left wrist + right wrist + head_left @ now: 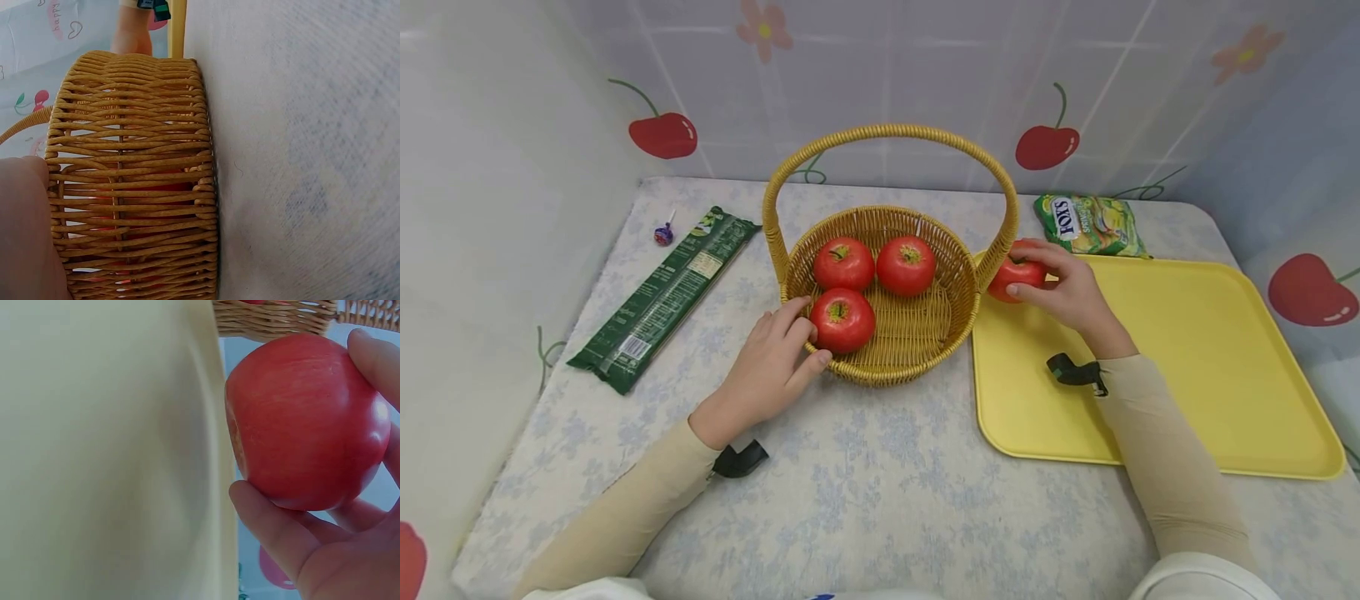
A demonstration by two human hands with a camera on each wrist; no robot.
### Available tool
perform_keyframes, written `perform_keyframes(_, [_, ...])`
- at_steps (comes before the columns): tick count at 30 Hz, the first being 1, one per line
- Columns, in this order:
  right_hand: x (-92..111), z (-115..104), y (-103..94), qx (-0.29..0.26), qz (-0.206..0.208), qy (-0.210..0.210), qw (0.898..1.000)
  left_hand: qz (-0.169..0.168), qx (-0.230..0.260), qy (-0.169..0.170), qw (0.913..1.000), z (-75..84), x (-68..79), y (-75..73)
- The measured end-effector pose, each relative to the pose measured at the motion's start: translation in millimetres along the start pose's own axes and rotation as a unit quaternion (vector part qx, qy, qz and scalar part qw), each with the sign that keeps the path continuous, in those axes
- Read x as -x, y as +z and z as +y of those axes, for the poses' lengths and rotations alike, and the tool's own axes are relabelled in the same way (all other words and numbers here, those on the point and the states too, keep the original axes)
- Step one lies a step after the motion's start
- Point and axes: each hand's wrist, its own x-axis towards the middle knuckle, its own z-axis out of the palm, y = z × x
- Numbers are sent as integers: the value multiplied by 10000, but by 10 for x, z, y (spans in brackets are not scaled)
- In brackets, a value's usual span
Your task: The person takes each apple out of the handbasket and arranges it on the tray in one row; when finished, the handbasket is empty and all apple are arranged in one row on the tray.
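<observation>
A woven wicker basket [942, 354] with a tall arched handle stands mid-table, three red apples [906, 267] inside. My left hand [766, 364] grips its near-left rim, fingers over the edge beside the nearest apple [844, 323]. In the left wrist view, the basket's side [131, 187] fills much of the frame, with part of that hand at the rim. My right hand [1072, 293] holds another red apple [1011, 282] just right of the basket handle, over the yellow tray's left edge. The right wrist view shows thumb and fingers around this apple [306, 425].
The yellow tray [1195, 358] lies on the right, under my right forearm. Behind it is a green FOX'S snack bag [1093, 223]. A long dark-green packet [666, 296] and a small lollipop [663, 233] lie on the left. Curtain-like walls border the table [880, 483].
</observation>
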Motion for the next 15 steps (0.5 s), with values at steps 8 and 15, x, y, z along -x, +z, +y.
perform_keyframes(8, [-16, 100, 58, 100, -149, 165, 9997, 19, -18, 21, 10000, -3, 0, 11])
perform_keyframes(15, [-30, 129, 79, 14, -66, 109, 9999, 38, -17, 17, 10000, -4, -2, 12])
